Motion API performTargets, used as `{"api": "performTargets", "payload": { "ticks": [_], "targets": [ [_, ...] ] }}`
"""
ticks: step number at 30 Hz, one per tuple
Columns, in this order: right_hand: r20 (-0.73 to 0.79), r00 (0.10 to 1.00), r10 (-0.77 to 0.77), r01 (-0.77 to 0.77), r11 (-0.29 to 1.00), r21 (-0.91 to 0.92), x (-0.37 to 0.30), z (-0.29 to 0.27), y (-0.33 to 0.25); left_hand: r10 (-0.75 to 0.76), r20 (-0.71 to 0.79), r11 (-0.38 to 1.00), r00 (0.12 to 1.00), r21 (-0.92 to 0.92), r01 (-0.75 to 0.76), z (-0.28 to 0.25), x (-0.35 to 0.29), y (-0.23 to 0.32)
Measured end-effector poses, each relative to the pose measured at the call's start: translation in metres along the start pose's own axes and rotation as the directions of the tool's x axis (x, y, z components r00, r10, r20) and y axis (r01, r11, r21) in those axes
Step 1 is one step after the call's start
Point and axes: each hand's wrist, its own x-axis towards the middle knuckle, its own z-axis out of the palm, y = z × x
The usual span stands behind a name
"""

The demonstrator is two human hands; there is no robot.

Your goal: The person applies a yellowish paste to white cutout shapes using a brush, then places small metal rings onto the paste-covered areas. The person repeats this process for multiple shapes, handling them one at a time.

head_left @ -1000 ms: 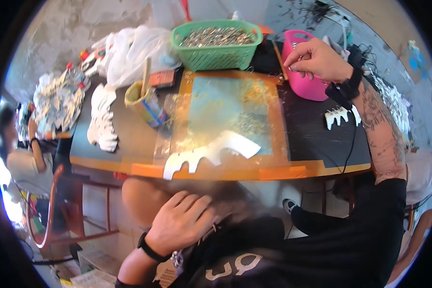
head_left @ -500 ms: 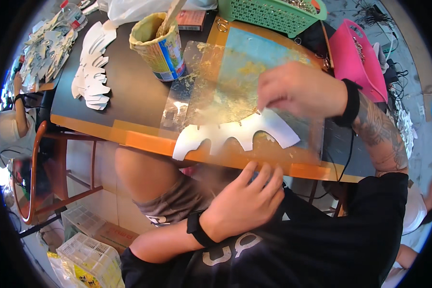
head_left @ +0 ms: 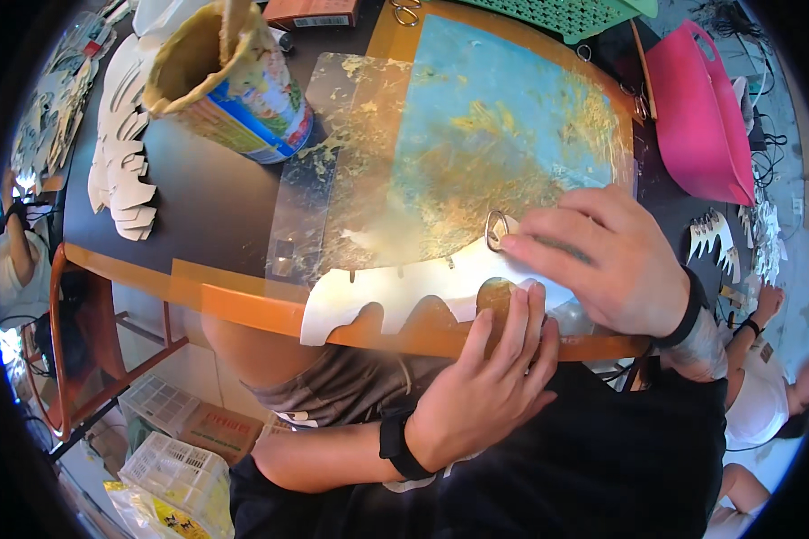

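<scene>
A white cut-out piece (head_left: 404,287) with curved lobes along one edge and small slits along the other lies at the table's near edge. My right hand (head_left: 602,260) is closed at its upper right part, with thumb and fingers at a silver metal ring (head_left: 493,231). The ring stands against a pale tab of the piece; whether the tab passes through it is hard to see. Below, my left hand (head_left: 490,386) has its fingertips drawn together on the piece's right-hand lobe, partly covering it.
A tin (head_left: 270,117) smeared with yellowish paste, a stick in it, stands upper left of a stained clear sheet (head_left: 342,171). White cut-outs (head_left: 121,153) lie stacked at left. Beyond are a red box (head_left: 310,11), a green basket (head_left: 566,16) and a pink basket (head_left: 697,117).
My right hand has come down and nearer, with the ring now showing at its fingertips. My left hand has moved up onto the white piece's right part. The whole view has shifted closer.
</scene>
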Motion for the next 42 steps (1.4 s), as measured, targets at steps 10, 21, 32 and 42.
{"api": "performTargets", "payload": {
  "ticks": [10,21,32,42],
  "targets": [
    [0.060,0.997,-0.049,0.058,0.984,-0.168,-0.002,0.002,-0.007,0.009,0.011,0.997,1.000,0.071,-0.010,0.006,-0.004,0.004],
    [-0.001,0.994,-0.108,0.105,0.969,-0.223,-0.002,0.006,-0.004,0.031,-0.004,0.994,0.999,0.108,-0.031,0.012,-0.008,-0.002],
    [0.030,0.997,0.068,-0.064,0.991,-0.114,-0.006,-0.020,-0.012,0.013,-0.041,0.994,0.999,0.108,-0.009,0.013,-0.011,-0.001],
    [-0.273,0.776,0.569,-0.626,0.748,-0.220,-0.112,-0.185,0.129,0.091,-0.266,0.992,0.960,-0.065,-0.112,-0.019,-0.027,-0.009]
  ]
}}
